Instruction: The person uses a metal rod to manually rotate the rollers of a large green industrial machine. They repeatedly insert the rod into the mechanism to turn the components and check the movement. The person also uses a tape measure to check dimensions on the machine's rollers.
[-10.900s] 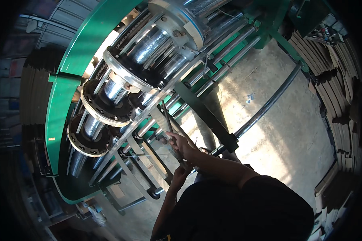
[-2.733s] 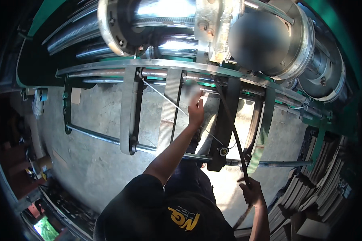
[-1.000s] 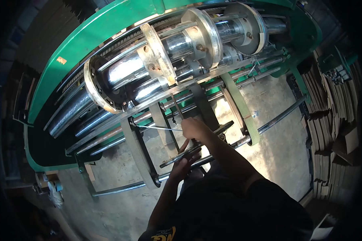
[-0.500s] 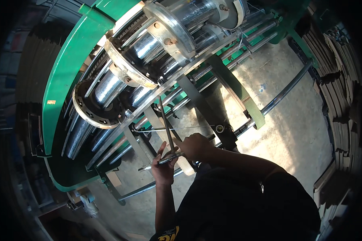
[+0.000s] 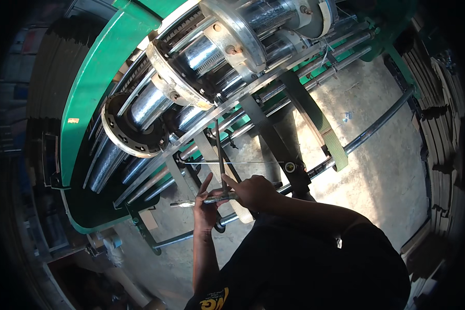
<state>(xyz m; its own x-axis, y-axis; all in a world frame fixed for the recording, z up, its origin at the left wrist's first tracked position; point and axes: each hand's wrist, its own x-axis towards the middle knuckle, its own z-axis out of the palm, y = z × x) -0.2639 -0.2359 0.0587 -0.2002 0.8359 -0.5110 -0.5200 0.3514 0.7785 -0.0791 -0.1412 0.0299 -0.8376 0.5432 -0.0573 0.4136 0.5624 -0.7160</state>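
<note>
Metal rod crosswise in left grip

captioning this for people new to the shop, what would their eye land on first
Probably the curved green frame at upper left and the shiny metal rollers with large ring-shaped collars running across the top. Next, the bright sunlit floor patch right of centre. Then, lower centre, the left hand and right hand close together on a metal rod, a dark strip rising from it.
</note>
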